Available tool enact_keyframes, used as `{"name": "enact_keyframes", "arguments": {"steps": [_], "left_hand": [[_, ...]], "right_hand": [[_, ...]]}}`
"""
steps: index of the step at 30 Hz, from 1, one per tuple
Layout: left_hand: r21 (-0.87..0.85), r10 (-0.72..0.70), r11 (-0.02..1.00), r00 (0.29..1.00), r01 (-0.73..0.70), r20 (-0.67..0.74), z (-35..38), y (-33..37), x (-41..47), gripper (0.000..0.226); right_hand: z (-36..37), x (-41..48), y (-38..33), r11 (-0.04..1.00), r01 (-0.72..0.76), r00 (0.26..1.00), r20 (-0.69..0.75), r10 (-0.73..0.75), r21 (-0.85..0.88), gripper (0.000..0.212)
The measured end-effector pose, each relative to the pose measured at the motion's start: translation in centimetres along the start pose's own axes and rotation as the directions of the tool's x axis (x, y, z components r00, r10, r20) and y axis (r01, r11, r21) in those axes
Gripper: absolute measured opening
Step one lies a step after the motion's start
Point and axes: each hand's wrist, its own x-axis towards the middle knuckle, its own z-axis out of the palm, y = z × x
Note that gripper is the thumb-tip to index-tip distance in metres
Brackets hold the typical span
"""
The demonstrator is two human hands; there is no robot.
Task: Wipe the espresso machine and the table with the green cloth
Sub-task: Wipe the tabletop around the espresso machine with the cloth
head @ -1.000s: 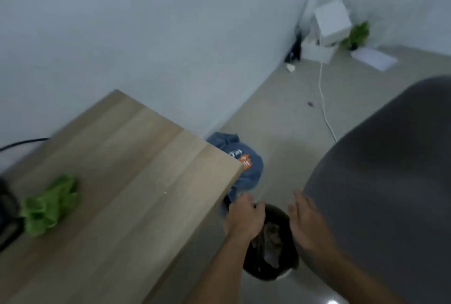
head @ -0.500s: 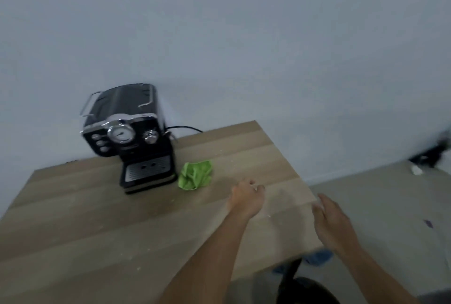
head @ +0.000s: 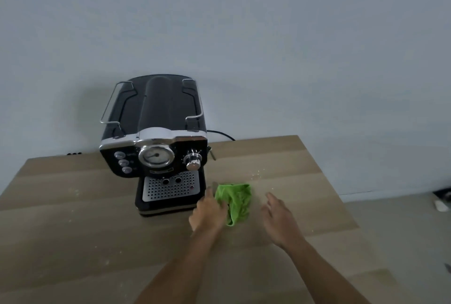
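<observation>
1. I see the green cloth (head: 236, 202) lying crumpled on the table (head: 73, 242), just to the right of the espresso machine (head: 156, 147) and near its drip tray.
2. My left hand (head: 210, 209) is on the cloth's left edge, touching it. The fingers curl down onto the fabric, but I cannot tell whether they have closed on it or only rest against it.
3. My right hand (head: 280, 218) sits just to the right of the cloth, apart from it, with the fingers loosely spread and nothing in them. It is low over the wood; I cannot tell whether it touches.
4. The espresso machine stands upright at the back of the table, close to the wall (head: 268, 47). It is black with chrome trim, and its front faces me: a round gauge (head: 156, 156) in the middle, three buttons to its left, a knob (head: 193, 160) to its right and a perforated metal drip tray (head: 170, 185) below.
5. A black cord (head: 223, 134) leaves the machine's right rear side.
6. Pale crumbs (head: 257, 174) dot the wood behind the cloth, with fainter specks scattered elsewhere.
7. Beyond the table's right edge lies grey floor (head: 402, 218).
</observation>
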Motion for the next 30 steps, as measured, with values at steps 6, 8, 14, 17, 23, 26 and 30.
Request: {"name": "enact_keyframes", "arguments": {"steps": [6, 8, 14, 17, 23, 26, 30], "left_hand": [[0.043, 0.097, 0.994, 0.995, -0.097, 0.010, -0.2, -1.1, 3.4, 0.020], [-0.055, 0.173, 0.983, 0.985, -0.172, 0.008, -0.4, -1.7, 3.5, 0.021], [-0.207, 0.395, 0.900, 0.919, -0.382, 0.019, -3.2, -3.0, 3.0, 0.021], [-0.292, 0.392, 0.877, 0.920, -0.381, -0.022, -5.6, -3.4, 1.5, 0.015], [-0.437, 0.272, 0.826, 0.931, -0.356, -0.244, -9.9, -3.5, -4.0, 0.019], [-0.430, 0.240, 0.806, 0.889, -0.406, -0.390, -12.0, -3.1, -7.2, 0.028], [-0.379, 0.145, 0.821, 0.797, -0.428, -0.586, -15.6, -2.9, -11.0, 0.027]], "right_hand": [[3.6, 5.5, -2.6, 0.995, -0.035, 0.993, 0.108, 0.046, -0.097, 0.052], [4.1, 6.9, -2.9, 0.990, -0.012, 0.993, 0.114, 0.028, -0.141, 0.055], [4.5, 9.1, -4.3, 0.931, 0.167, 0.966, 0.245, -0.087, -0.325, 0.043], [3.9, 8.3, -4.9, 0.930, 0.204, 0.967, 0.212, -0.142, -0.307, 0.031], [0.0, 5.3, -5.2, 0.898, 0.403, 0.901, 0.250, -0.356, -0.175, 0.016], [-2.7, 3.2, -6.3, 0.850, 0.521, 0.839, 0.235, -0.491, -0.084, 0.011], [-5.7, 0.8, -9.6, 0.746, 0.659, 0.748, 0.195, -0.635, -0.098, 0.017]]}}
